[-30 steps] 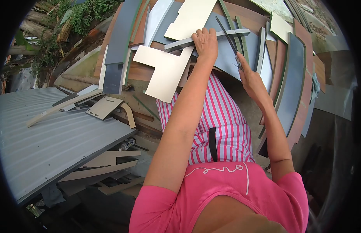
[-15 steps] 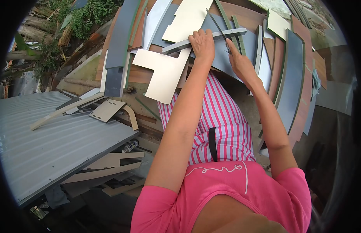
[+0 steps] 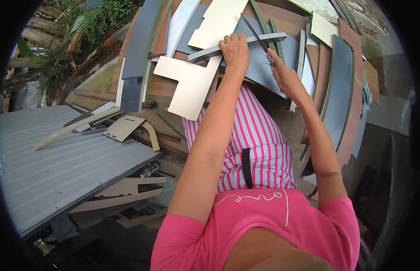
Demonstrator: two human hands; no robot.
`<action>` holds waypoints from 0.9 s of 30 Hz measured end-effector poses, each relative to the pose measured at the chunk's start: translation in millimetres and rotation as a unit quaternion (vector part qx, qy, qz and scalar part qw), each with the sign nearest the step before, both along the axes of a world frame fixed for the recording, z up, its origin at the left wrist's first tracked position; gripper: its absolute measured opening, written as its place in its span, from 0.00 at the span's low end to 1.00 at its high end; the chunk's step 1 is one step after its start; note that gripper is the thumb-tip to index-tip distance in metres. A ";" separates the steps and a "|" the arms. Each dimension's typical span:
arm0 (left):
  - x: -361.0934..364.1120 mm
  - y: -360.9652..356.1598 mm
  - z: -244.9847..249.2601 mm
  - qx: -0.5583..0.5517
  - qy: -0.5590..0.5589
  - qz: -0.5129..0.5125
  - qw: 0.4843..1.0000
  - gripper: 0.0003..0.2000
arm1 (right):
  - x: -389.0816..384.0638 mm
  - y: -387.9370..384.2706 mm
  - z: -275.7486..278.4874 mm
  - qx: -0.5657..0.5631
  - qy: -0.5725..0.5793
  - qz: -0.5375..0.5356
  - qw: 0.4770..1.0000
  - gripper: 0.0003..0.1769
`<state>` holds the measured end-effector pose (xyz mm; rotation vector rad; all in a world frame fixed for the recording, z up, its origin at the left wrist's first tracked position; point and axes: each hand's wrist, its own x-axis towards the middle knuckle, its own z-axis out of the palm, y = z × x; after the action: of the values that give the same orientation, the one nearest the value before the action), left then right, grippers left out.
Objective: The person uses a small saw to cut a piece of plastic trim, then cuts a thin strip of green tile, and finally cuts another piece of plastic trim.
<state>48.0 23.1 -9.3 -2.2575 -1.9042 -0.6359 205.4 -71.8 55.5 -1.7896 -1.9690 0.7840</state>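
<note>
My left hand (image 3: 236, 52) is closed over a narrow grey strip of board (image 3: 205, 54), pressing it down across other pieces. In my right hand (image 3: 285, 77) is the handle of a hand saw with a long, narrow dark blade (image 3: 253, 30). That blade crosses the strip just right of my left hand, its tip pointing away from me. Beneath the strip lie a cream cut-out panel (image 3: 219, 22) and a grey-blue board (image 3: 259, 72). A T-shaped cream piece (image 3: 192, 83) sits left of my left forearm. Two green-edged strips (image 3: 278, 43) pass near the strip's right end.
Long grey-blue boards (image 3: 338, 86) and brown boards (image 3: 356, 90) lie stacked on the right. More grey panels (image 3: 144, 40) lean at the left. A corrugated metal sheet (image 3: 61, 158) with offcuts on it spreads at lower left, beside a can (image 3: 150, 170). Logs and plants (image 3: 99, 22) stand beyond.
My right hand has drawn back a little toward me and to the right, pulling the saw along the strip. My left hand and the strip stay in place.
</note>
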 end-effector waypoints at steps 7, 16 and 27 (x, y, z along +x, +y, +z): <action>-0.5 0.2 0.8 0.005 0.009 0.006 1.000 0.12 | -16.6 38.4 -26.2 0.048 -0.039 0.004 0.998 0.32; 0.7 -1.0 1.3 0.011 0.002 0.007 1.000 0.13 | -12.6 -5.6 -11.7 0.028 -0.056 -0.008 0.998 0.31; 0.4 -0.1 1.2 0.007 0.002 0.005 1.000 0.12 | -0.3 1.5 9.6 -0.003 -0.010 0.012 1.000 0.32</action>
<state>48.3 23.0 -8.1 -2.2384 -1.9018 -0.6409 205.1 -70.3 65.1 -1.7878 -2.0073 0.7836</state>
